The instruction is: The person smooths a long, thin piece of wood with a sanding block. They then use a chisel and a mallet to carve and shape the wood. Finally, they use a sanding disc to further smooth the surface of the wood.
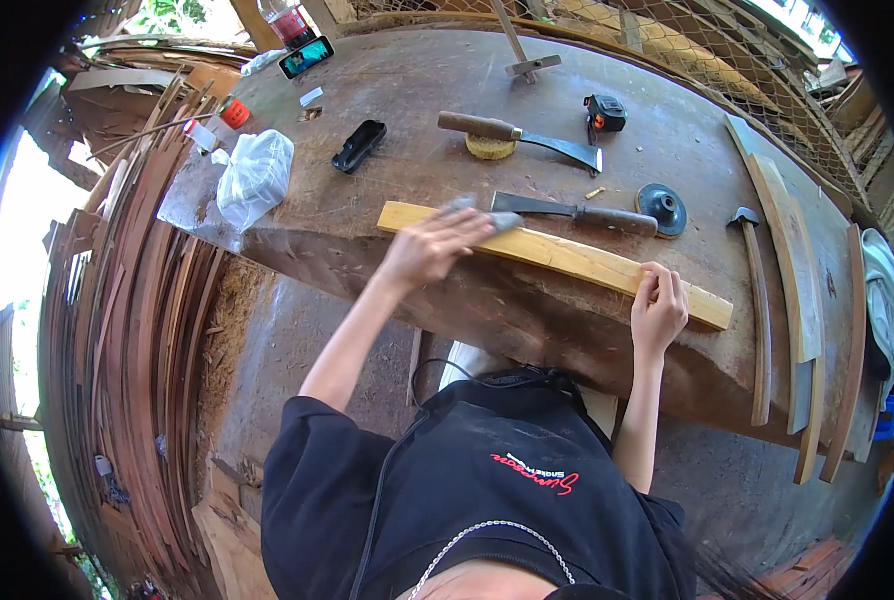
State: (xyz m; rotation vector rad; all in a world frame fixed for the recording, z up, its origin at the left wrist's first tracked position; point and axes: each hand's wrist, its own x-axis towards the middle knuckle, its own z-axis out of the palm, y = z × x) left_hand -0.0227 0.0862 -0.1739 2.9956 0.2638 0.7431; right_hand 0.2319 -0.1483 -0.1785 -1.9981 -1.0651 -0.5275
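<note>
A long yellowish wooden strip (567, 257) lies along the near edge of the workbench (387, 80). On its left half my left hand (429, 247) is closed over a folded grey piece of sandpaper (505, 221), which is blurred by motion and pressed on the wood. Toward the strip's right end, the fingers of my right hand (659, 305) grip the wood from the near side. Just beyond the strip rests a wood-handled chisel (577, 212). Farther back, a second chisel (517, 135) lies across a round yellow pad (490, 147).
Right of the strip lie a dark round disc (662, 210), a hammer (755, 300) and several long boards (789, 250). A tape measure (605, 113) and another hammer (529, 64) sit farther back. Leftward are a black case (359, 146), a plastic bag (255, 178) and a phone (306, 57).
</note>
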